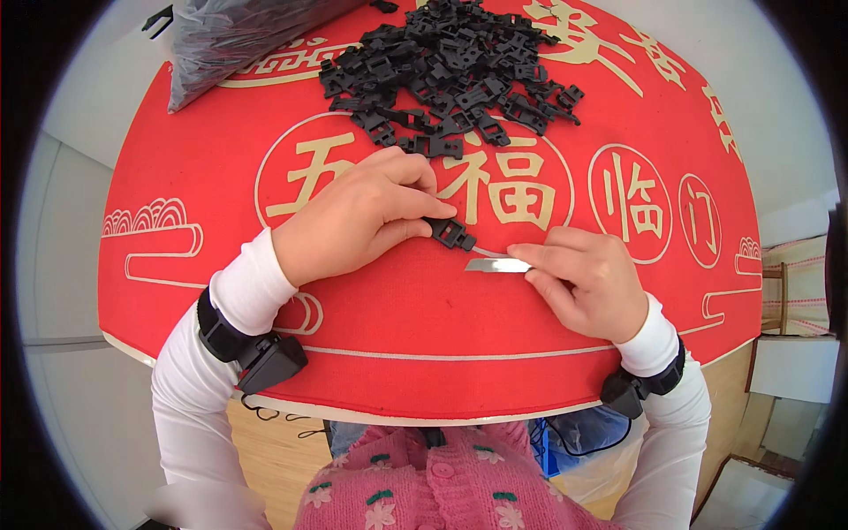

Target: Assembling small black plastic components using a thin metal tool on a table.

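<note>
My left hand [371, 212] is closed, pinching one end of a small black plastic part [452, 234] between thumb and fingers. The part has a square opening and points toward the right. My right hand [587, 278] grips a small blade [499, 265] with a slanted tip; its metal end points left. The blade lies just below and right of the plastic part, apart from it. Whatever handle the blade has is mostly hidden in my right fingers. Beyond my left hand lies a heap of similar black plastic parts [450, 66].
A red mat [442, 384] with gold and white patterns covers the table. At the far left sits a grey plastic bag [234, 40]. Black devices are strapped to both my wrists. Below the table's near edge are a blue bin [549, 455] and clear plastic.
</note>
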`<state>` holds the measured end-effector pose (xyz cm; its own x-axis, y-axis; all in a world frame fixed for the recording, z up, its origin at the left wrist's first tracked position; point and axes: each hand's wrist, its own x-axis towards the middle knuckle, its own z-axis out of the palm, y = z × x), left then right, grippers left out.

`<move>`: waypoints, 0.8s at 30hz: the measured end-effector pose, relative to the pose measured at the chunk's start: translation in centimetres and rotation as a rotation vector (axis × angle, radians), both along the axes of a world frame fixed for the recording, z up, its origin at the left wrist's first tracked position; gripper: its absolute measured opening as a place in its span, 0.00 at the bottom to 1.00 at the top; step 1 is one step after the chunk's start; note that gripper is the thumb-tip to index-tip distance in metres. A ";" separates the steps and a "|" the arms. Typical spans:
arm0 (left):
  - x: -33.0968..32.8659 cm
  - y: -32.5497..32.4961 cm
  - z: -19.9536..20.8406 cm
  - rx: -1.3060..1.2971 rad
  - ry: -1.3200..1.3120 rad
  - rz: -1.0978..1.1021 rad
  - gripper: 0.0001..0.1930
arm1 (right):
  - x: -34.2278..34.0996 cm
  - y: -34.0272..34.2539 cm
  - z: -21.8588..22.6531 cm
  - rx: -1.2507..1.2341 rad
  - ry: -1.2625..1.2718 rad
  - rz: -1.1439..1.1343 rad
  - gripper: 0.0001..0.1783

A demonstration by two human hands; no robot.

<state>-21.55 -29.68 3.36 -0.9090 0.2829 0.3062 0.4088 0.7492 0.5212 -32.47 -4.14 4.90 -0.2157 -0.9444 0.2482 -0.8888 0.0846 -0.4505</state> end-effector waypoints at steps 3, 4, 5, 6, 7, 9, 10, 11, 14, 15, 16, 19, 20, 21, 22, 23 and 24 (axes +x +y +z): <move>0.0 0.3 0.4 0.010 0.016 0.027 0.14 | -0.1 0.0 -0.1 -0.059 -0.016 -0.074 0.15; 0.3 0.6 0.7 0.019 0.013 0.060 0.13 | 0.0 0.0 -0.1 -0.092 -0.031 -0.130 0.16; 0.5 0.8 0.8 0.027 0.012 0.095 0.13 | 0.0 -0.1 -0.1 -0.126 -0.046 -0.183 0.17; 0.7 1.1 0.9 0.022 0.019 0.095 0.13 | -0.1 -0.2 -0.1 -0.132 -0.039 -0.183 0.17; 1.1 1.6 0.9 0.028 0.000 0.134 0.13 | 0.0 -0.3 -0.1 -0.124 -0.036 -0.199 0.18; 1.5 2.3 1.0 0.040 -0.042 0.212 0.12 | 0.1 -0.4 0.0 -0.109 -0.032 -0.232 0.19; 1.5 2.5 1.0 0.040 -0.041 0.214 0.12 | 0.3 -0.4 0.0 -0.109 -0.031 -0.230 0.19; 1.6 2.6 1.1 0.040 -0.039 0.219 0.11 | 0.4 -0.4 0.0 -0.098 -0.025 -0.216 0.20; 1.6 2.8 1.2 0.042 -0.040 0.230 0.11 | 0.5 -0.4 -0.2 -0.070 -0.014 -0.187 0.21; 1.6 2.8 1.2 0.039 -0.032 0.231 0.11 | 0.4 -0.4 -0.1 -0.060 0.002 -0.186 0.21; 1.5 2.8 1.2 0.036 -0.024 0.233 0.11 | 0.4 -0.5 -0.1 -0.049 0.018 -0.184 0.21; 1.5 2.7 1.2 0.031 -0.014 0.234 0.10 | 0.5 -0.6 -0.1 -0.035 0.039 -0.181 0.21; 1.5 2.7 1.1 0.028 -0.009 0.233 0.10 | 0.5 -0.6 -0.1 -0.034 0.047 -0.181 0.21; 1.5 2.7 1.1 0.025 -0.004 0.231 0.10 | 0.5 -0.7 -0.2 -0.032 0.055 -0.180 0.21; 1.5 2.7 1.1 0.027 -0.004 0.232 0.10 | 0.6 -0.7 -0.2 -0.030 0.055 -0.180 0.21; 1.5 2.7 1.1 0.031 -0.012 0.233 0.10 | 0.6 -0.7 -0.3 -0.029 0.063 -0.184 0.21; 1.5 2.7 1.1 0.036 -0.020 0.235 0.10 | 0.6 -0.7 -0.3 -0.027 0.071 -0.189 0.22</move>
